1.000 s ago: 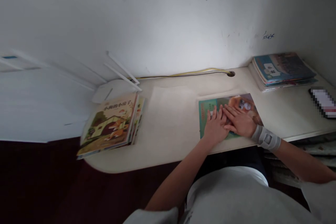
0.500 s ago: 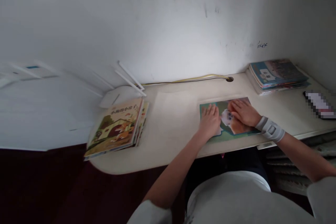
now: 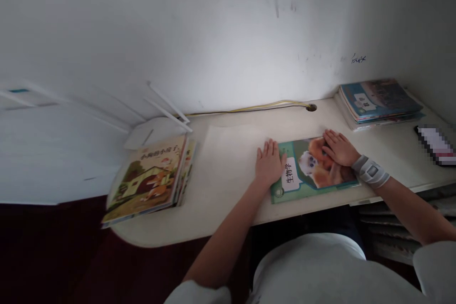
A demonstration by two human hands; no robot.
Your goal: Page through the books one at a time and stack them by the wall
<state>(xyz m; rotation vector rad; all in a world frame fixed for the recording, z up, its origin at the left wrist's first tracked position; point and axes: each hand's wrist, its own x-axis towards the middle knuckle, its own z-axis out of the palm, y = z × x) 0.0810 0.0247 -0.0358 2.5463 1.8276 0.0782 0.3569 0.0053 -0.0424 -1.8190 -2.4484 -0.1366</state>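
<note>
A green biology textbook with monkeys on its cover lies flat and closed on the white desk, turned sideways to me. My left hand rests open at the book's left edge, mostly on the desktop, its thumb at the cover. On the cover's right part lies my right hand, open and flat, its fingertips reaching the book's far edge. A grey band wraps my right wrist.
Picture books are stacked at the desk's left end, before a white router with raised antennas. At the back right sits a textbook stack, near a phone. Cables run along the wall into a hole.
My left hand has slid left off the cover to the book's edge, uncovering the title. My right hand has shifted slightly right. The view has turned a little.
</note>
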